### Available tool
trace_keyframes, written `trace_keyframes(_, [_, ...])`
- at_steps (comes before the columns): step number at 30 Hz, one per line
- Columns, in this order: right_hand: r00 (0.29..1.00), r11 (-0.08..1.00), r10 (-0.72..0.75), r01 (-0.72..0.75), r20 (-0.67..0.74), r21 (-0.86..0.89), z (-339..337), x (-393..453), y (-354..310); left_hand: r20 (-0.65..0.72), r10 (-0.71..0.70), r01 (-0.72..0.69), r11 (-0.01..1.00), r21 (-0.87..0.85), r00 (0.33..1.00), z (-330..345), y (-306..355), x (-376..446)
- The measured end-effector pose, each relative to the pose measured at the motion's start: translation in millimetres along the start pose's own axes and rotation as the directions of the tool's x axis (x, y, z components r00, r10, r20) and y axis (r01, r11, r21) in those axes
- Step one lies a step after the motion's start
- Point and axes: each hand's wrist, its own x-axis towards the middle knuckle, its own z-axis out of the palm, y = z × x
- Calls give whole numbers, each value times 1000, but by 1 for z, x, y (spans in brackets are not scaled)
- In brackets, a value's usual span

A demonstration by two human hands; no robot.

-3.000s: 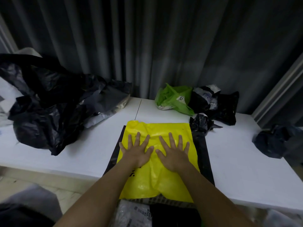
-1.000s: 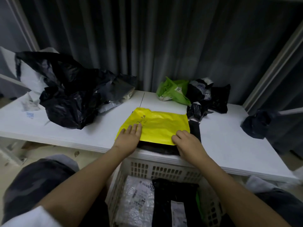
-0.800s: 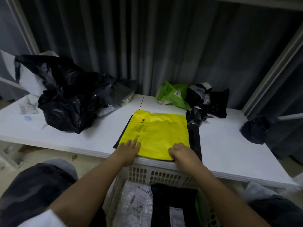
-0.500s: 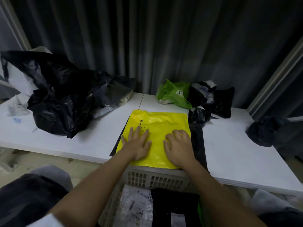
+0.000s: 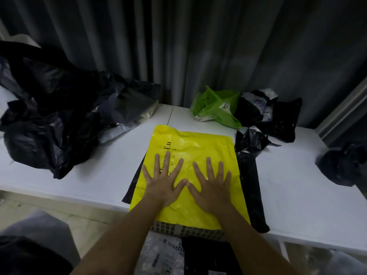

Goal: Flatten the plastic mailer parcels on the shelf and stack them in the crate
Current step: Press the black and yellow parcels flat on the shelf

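At the frame's centre, the left hand (image 5: 162, 185) and right hand (image 5: 212, 187) lie with fingers spread on the yellow mailer (image 5: 190, 175), probably to press it flat on the shelf (image 5: 288, 185).

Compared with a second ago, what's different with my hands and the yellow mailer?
Both hands moved forward from the mailer's near edge onto its middle. The left hand and right hand now press flat with fingers spread; a second ago the right hand's fingers were curled at that edge. The yellow mailer stayed on the black mailer on the shelf, and the green bag did not move.
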Motion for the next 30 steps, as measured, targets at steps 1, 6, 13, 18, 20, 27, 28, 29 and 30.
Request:
trace_keyframes(1, [1000, 1000, 3, -3, 8, -3, 2, 0, 0, 0, 1, -1, 1000, 3, 1000, 1, 0, 0])
trace_keyframes(6, [1000, 1000, 8, -9, 13, 17, 7, 0, -2, -5, 3, -3, 1000, 19, 1000, 6, -2, 1])
trace_keyframes(13, [999, 999, 9, -10, 41, 40, 7, 1, -2, 48, -4, 2, 999, 43, 999, 3, -1, 3])
trace_keyframes(18, [999, 999, 18, -19, 46, 33, 8, 0, -2, 69, -11, 8, 999, 45, 998, 4, -1, 3])
trace_keyframes(20, [998, 999, 30, -32, 55, 38, 7, 1, -3, 89, -16, 12, 999, 41, 996, 3, 0, 3])
trace_keyframes(27, [994, 999, 31, -29, 102, -14, -17, 15, -4, 213, -94, 117, 988, -97, 973, -17, 4, 13])
trace_keyframes(28, [999, 999, 16, -14, 51, -41, -23, 21, -5, 207, -120, 153, 976, -153, 971, -23, 6, 19])
trace_keyframes(29, [1000, 998, -3, 3, 9, -57, -28, 30, -6, 188, -143, 178, 966, -186, 972, -28, 8, 27])
trace_keyframes(30, [1000, 998, -25, 24, -10, -52, -31, 39, -7, 159, -151, 179, 967, -181, 976, -32, 9, 35])
